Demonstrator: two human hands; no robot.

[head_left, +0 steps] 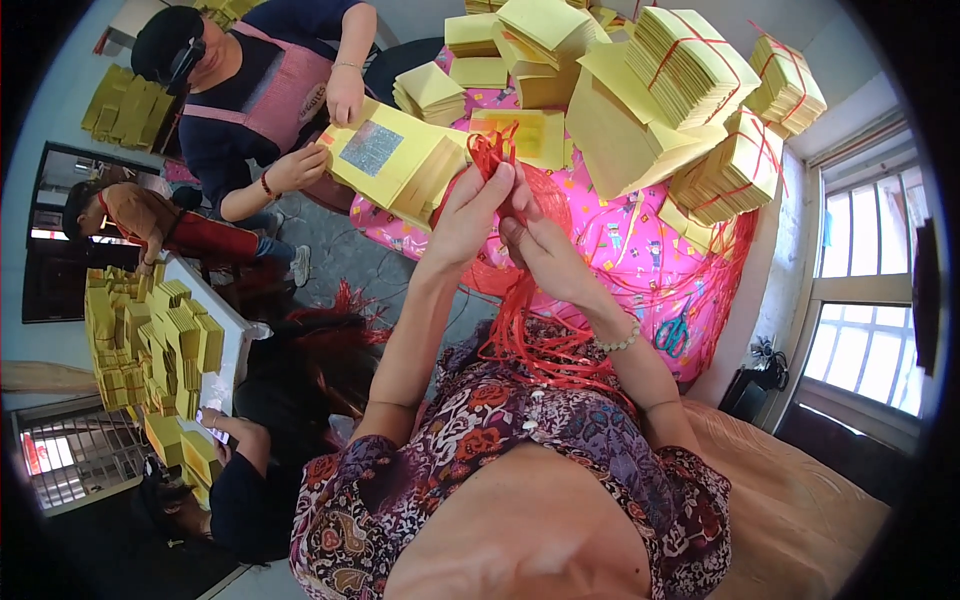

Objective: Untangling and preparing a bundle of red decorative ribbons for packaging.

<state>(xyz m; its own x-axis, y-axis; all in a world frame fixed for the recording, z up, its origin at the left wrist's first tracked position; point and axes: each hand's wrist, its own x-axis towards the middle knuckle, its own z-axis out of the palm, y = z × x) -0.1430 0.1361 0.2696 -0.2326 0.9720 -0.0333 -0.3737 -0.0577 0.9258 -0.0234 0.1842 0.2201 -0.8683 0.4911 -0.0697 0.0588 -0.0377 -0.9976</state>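
Note:
A bundle of red plastic twine (513, 318) runs through both my hands, held up over the near edge of the pink-covered table. My left hand (472, 215) is closed around the looped upper part of the strands. Pinched together just to its right, the fingers of my right hand (545, 248) grip the twine lower down. The loose ends trail down over my lap. Behind my hands, more red twine is spread in a round heap (548, 200) on the table. To the left of my hands lies a stack of yellow paper (410, 185) with a silver square on top.
Yellow paper bundles (695, 65), some tied with red twine, pile up at the far right. Teal-handled scissors (672, 335) lie on the pink table cover (630, 270). A co-worker (270, 90) touches the silver-marked stack. Two other people are by a white table (235, 340) at left.

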